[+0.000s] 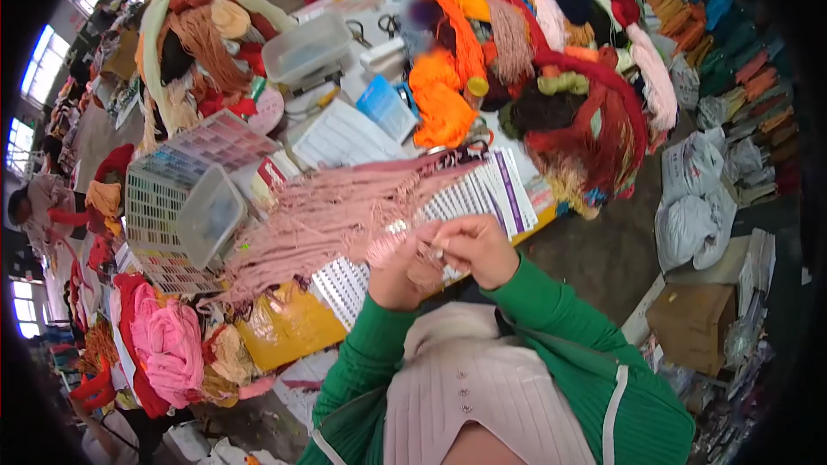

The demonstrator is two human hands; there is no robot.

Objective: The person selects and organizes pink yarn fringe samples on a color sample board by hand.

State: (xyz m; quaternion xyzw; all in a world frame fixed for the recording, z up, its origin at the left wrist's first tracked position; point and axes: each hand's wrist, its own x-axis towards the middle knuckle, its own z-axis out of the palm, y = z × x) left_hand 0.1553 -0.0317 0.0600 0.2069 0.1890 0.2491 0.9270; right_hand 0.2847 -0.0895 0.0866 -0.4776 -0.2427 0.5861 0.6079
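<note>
Dusty-pink yarn (pixel 319 207) lies in long strands across the table, over white printed sheets (pixel 469 198). At its near side, my left hand (pixel 401 271) is closed around a pink bundle of yarn (pixel 383 248), with loose ends hanging below the fingers. My right hand (pixel 478 248) meets it from the right, thumb and fingertips pinched together at the yarn; what exactly they grip is too small to make out. Both hands are held above the sheets near the yellow table edge.
Bright orange yarn (pixel 444 99) and red hanks (pixel 594 77) are piled beyond. A colour chart (pixel 159 198), a clear plastic box (pixel 211 215) and another box (pixel 306 47) stand left. White bags (pixel 689 207) and a cardboard box (pixel 693 319) are at right.
</note>
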